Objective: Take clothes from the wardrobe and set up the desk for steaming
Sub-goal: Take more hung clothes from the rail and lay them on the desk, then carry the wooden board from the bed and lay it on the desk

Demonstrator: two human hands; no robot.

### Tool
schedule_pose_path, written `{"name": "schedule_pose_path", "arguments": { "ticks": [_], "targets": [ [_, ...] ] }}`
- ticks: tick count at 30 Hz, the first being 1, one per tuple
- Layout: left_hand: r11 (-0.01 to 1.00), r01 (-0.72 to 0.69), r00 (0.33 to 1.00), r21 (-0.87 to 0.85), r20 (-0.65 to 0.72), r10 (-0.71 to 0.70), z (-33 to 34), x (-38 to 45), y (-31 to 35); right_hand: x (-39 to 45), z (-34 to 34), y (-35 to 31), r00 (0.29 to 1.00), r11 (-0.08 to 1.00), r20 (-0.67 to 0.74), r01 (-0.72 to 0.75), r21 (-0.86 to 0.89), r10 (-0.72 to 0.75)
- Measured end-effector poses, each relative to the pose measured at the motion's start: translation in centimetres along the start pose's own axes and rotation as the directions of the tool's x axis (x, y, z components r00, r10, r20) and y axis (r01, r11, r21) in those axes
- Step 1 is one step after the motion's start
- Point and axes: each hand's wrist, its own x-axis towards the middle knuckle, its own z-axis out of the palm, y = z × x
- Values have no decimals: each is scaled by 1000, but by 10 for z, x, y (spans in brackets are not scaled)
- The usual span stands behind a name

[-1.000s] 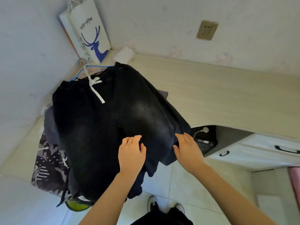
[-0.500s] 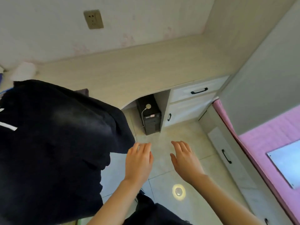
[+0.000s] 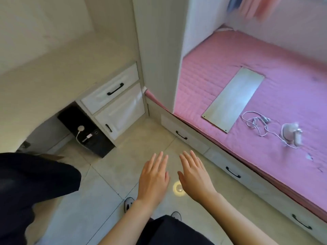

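A pile of dark clothes (image 3: 33, 184) hangs over the desk's front edge at the lower left. The pale wooden desk (image 3: 53, 76) runs along the wall at the left. My left hand (image 3: 154, 177) and my right hand (image 3: 193, 175) hover side by side over the tiled floor, fingers straight, holding nothing. On the pink bed at the right lies a small white handheld steamer (image 3: 292, 134) with its tangled white cord (image 3: 256, 123). A flat grey board (image 3: 233, 99) lies on the bed beside it. Pink clothes (image 3: 256, 6) hang blurred at the top right.
White drawers (image 3: 113, 91) with black handles sit under the desk, with a black computer tower (image 3: 86, 131) in the gap. A tall white panel (image 3: 159, 50) divides desk from pink bed (image 3: 265, 68). Drawers (image 3: 233, 172) line the bed base. My shoes (image 3: 129, 203) stand on the tiles.
The view has swung right from the desk toward the bed. My hands left the dark clothes, which stay on the desk, and now hover empty above the floor.
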Motion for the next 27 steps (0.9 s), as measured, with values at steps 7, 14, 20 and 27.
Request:
{"name": "schedule_pose_path", "arguments": {
  "ticks": [7, 14, 20, 27],
  "targets": [
    [977, -212, 972, 31, 105, 208, 31, 52, 87, -37, -12, 101, 967, 965, -41, -247, 87, 251],
    [940, -336, 928, 64, 192, 319, 60, 119, 136, -31, -16, 178, 892, 889, -34, -444, 114, 450],
    [917, -389, 906, 91, 216, 363, 76, 211, 163, 16, -25, 242, 844, 844, -59, -526, 106, 533],
    [912, -398, 879, 97, 324, 349, 101, 322, 186, 86, -36, 318, 816, 813, -42, -569, 125, 577]
  ]
}}
